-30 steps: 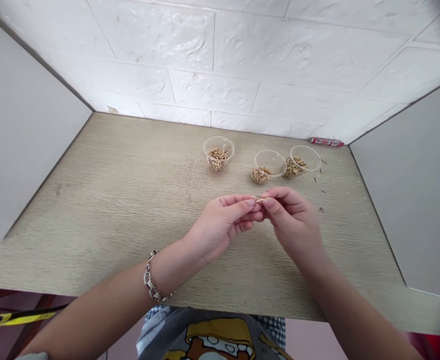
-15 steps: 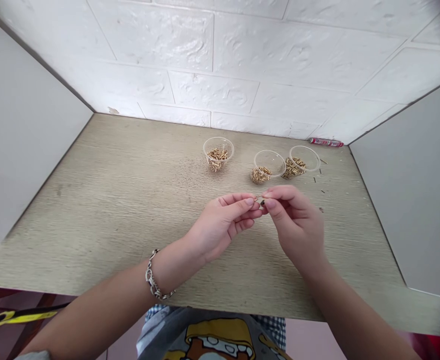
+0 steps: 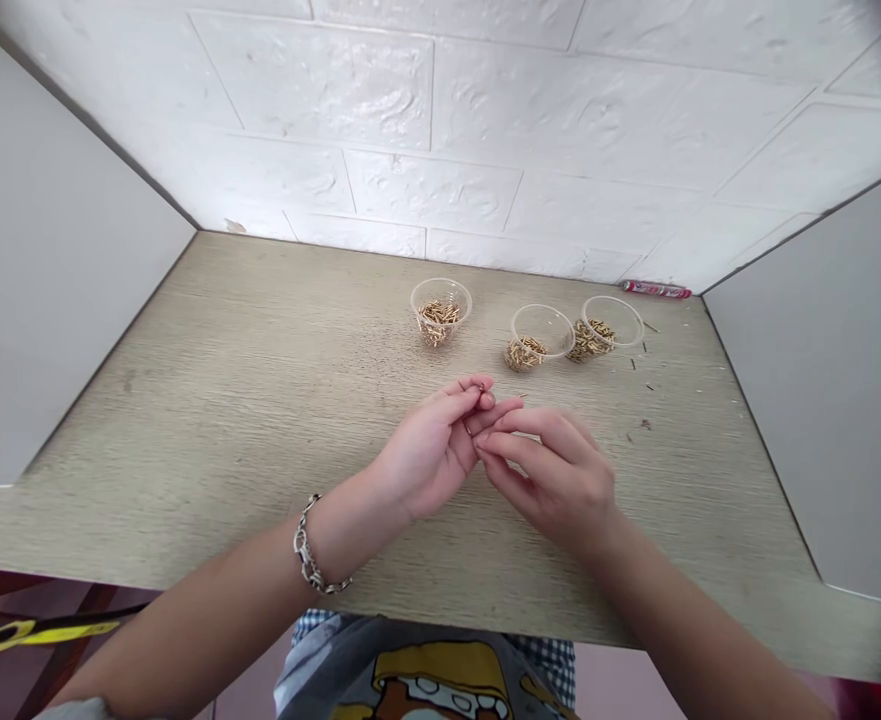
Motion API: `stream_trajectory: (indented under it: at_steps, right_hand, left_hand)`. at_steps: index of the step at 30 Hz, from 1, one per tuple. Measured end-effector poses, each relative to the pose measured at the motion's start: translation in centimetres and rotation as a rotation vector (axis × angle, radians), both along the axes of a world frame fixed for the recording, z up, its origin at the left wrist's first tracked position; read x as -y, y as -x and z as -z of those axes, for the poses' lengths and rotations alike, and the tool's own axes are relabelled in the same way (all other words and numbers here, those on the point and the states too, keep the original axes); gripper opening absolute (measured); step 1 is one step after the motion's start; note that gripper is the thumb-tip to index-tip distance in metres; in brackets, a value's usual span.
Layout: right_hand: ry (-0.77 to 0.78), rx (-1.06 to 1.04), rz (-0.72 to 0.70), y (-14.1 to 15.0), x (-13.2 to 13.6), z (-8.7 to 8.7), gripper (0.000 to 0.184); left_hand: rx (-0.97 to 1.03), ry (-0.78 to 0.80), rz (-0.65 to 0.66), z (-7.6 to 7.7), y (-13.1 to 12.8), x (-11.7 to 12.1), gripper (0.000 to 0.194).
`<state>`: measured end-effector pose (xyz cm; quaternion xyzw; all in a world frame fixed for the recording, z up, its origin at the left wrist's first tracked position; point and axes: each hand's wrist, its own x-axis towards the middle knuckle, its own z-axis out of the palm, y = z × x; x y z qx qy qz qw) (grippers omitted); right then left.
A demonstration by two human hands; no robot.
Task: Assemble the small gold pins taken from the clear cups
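At lower centre, a left hand [image 3: 429, 450] with a chain bracelet [image 3: 309, 550] at its wrist pinches a tiny metal piece [image 3: 480, 386] between narrowly closed fingertips, though the piece is too small to see clearly. Just right, the right hand [image 3: 552, 480] curls against it, holding nothing that shows. Above, three clear plastic cups [image 3: 440, 310] of golden pieces [image 3: 438, 320] stand on a wood-grain tabletop [image 3: 260, 400].

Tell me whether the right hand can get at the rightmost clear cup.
Probably yes. The right hand sits close against the left hand, but only tabletop with scattered bits lies between it and the rightmost clear plastic cup; the middle cup stands off to one side.
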<state>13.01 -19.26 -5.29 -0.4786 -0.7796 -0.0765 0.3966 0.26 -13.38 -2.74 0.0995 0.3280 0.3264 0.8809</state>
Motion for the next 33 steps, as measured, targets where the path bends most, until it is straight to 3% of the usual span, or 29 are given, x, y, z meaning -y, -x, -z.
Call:
stream_trajectory:
  at_steps: [6, 17, 26, 33]
  right_hand:
    - [-0.085, 0.152, 0.095, 0.1, 0.1, -0.1, 0.014]
    - [0.074, 0.233, 0.212, 1.4, 0.0, -0.3, 0.008]
    - [0.090, 0.278, 0.224, 1.8, -0.2, 0.0, 0.007]
    - [0.042, 0.218, 0.215, 1.8, -1.1, 0.2, 0.006]
  left_hand:
    - [-0.026, -0.026, 0.007, 0.0, -0.1, 0.1, 0.014]
    - [-0.153, -0.124, 0.003, 1.0, -0.5, 0.1, 0.011]
    - [-0.218, -0.148, -0.003, 1.3, -0.7, 0.2, 0.010]
    - [-0.158, -0.161, -0.047, 1.2, -0.4, -0.4, 0.012]
